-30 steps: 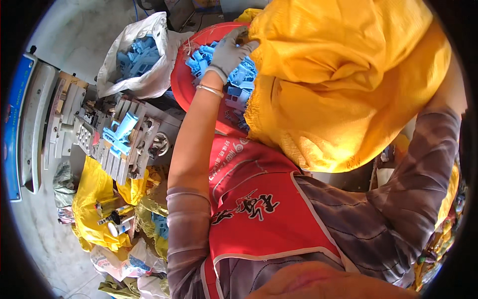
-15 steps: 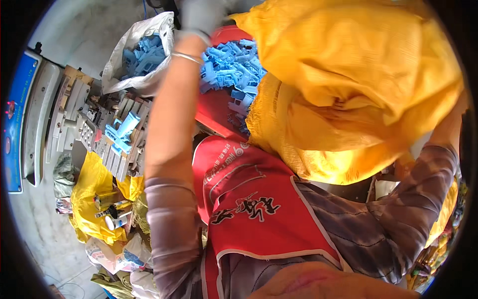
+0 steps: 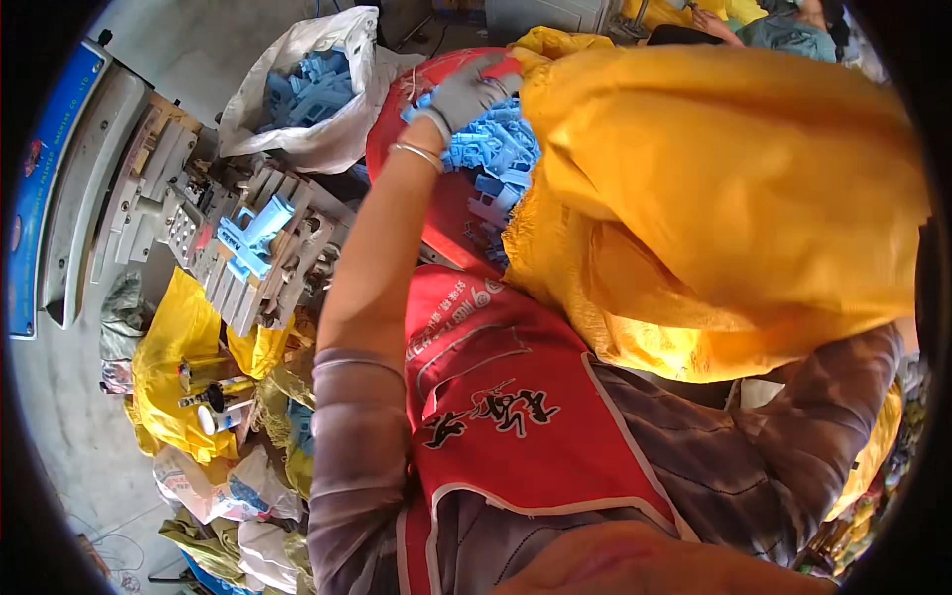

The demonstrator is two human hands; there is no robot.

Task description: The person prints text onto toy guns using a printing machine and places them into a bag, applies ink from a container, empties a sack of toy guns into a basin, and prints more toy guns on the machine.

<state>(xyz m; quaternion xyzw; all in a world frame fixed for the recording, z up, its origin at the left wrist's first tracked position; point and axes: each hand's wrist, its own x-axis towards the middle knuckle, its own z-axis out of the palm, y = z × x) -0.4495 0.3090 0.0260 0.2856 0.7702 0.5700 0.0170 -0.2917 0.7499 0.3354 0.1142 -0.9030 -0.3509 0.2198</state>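
My left hand [image 3: 464, 97], in a grey glove with a bracelet at the wrist, is over a red tub [image 3: 389, 134]. Its fingers are stretched out and apart, the tips beside the edge of a large yellow woven sack [image 3: 734, 188]. Whether they touch the sack I cannot tell. Beneath lie many light-blue plastic toy pistols [image 3: 501, 149], heaped in the tub and against the sack's frayed mouth. The sack is tilted up across my right side. My right forearm reaches behind it, so the sack hides my right hand.
A white sack [image 3: 372, 94] of blue toy pistols stands left of the tub. A printing machine [image 3: 50, 188] stands at the far left, with one blue toy pistol [image 3: 258, 233] on its slatted fixture. Yellow bags [image 3: 178, 347] and bottles lie below. Another person's arm [image 3: 716, 27] shows at the top.
My left hand has come down and right, from beyond the tub's far rim to over the toy pistols. The yellow sack has shifted and lies lower at its top. The view has moved slightly.
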